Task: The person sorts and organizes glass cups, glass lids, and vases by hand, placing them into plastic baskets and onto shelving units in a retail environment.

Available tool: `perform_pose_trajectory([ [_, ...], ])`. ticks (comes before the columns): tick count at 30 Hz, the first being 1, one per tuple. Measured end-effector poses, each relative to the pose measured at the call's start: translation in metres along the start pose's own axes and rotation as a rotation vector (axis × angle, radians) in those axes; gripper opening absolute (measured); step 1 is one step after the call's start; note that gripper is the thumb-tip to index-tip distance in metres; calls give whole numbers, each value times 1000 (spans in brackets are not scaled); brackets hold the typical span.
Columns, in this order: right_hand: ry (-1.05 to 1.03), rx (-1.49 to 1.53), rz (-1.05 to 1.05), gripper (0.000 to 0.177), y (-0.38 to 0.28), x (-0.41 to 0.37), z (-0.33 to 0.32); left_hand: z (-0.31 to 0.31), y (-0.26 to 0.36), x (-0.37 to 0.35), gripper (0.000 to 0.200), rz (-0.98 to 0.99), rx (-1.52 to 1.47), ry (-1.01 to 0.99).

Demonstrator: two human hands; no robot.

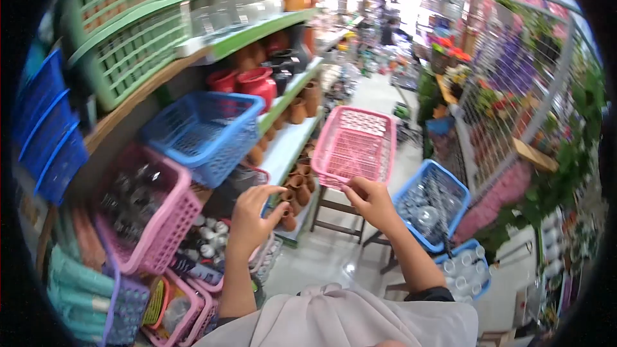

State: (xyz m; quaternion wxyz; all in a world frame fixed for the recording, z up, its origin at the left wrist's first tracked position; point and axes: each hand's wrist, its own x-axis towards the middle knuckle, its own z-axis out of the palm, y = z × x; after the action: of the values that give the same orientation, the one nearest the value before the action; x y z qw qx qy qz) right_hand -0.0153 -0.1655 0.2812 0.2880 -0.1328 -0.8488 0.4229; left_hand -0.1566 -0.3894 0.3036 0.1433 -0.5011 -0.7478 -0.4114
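A pink plastic basket (357,130), with nothing seen inside, rests on a dark stool (339,215) in the aisle. My right hand (369,202) is at its near rim, the thumb and forefinger closed at the edge. To the left, my left hand (252,217) is raised with thumb and fingers apart, holding nothing. Behind that hand, small clay pots (297,189) line the lower shelf. A blue basket (429,244) of clear glassware stands right of my right hand.
Shelves on the left hold a blue basket (204,135), red vases (257,87) and green crates (138,51). A pink basket of glassware (154,234) stands at the lower left. A wire rack with artificial flowers (508,83) lines the right side. Clear glass jars (464,270) sit in another blue basket.
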Motion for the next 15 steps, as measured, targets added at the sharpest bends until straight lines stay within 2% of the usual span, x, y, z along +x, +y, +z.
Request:
perform_pose_trajectory([
  [3,205,-30,209,21,73,-52,-55,86,17,10,25,2,-299,-236],
  [4,227,-78,319,21,88,-71,-74,105,30,14,26,-60,-317,-367],
  [6,306,-123,413,22,137,-108,-101,154,47,17,26,-30,-445,-441],
  [8,354,-159,492,23,158,-137,-126,213,51,18,26,33,-554,-491],
  [9,373,-181,547,24,167,-151,-135,238,57,17,26,-12,-639,-547],
  [10,387,-190,567,24,178,-164,-144,262,64,15,25,-58,-720,-599],
  [12,429,-316,563,25,200,-181,-157,302,77,10,25,-56,-739,-633],
  [14,432,-294,626,25,224,-197,-168,332,87,2,25,-99,-694,-743],
  [15,435,-387,620,25,233,-202,-171,345,91,-1,25,-99,-767,-765],
])
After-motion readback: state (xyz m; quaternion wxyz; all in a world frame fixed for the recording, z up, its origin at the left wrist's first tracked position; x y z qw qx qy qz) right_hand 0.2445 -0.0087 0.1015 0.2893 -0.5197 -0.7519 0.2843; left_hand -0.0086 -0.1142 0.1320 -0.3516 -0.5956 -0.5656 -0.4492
